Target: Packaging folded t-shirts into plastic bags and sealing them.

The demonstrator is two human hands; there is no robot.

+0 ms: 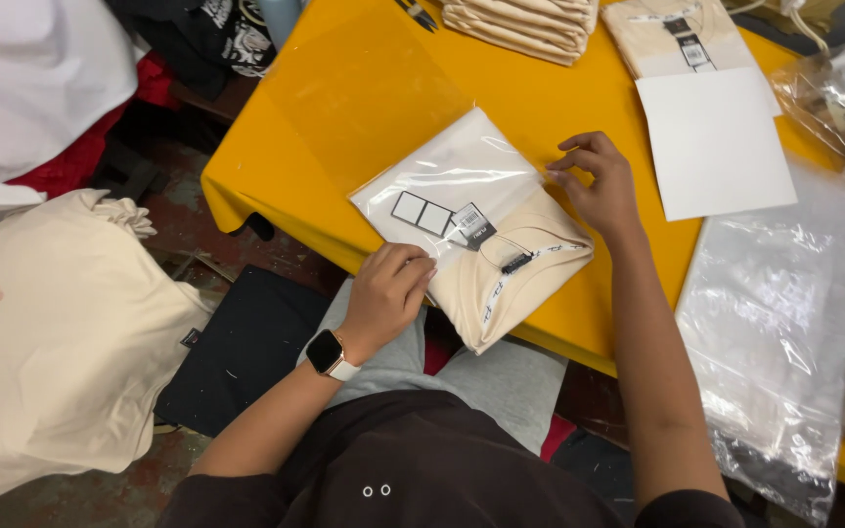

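Your left hand (388, 288), low in the middle of the frame with a smartwatch (328, 353) on its wrist, has its fingers curled down onto the near edge of a clear plastic bag (452, 176), pinching it where the folded cream garment (511, 279) enters. Your right hand (600, 184), just right of centre, grips the bag's far right edge with bent fingers, thumb and forefinger closed on the film. The garment lies half inside the bag, its collar end with a hang tag (471, 225) and black cord sticking out toward you, over the near edge of the yellow table (364, 88). Right of your right hand lies a white cardboard sheet (716, 142), and below that a pile of empty clear bags (784, 313). At the top edge sit a stack of folded cream garments (525, 22) and another folded one with a tag (672, 34). A full cream cloth sack (61, 342) fills the lower left.
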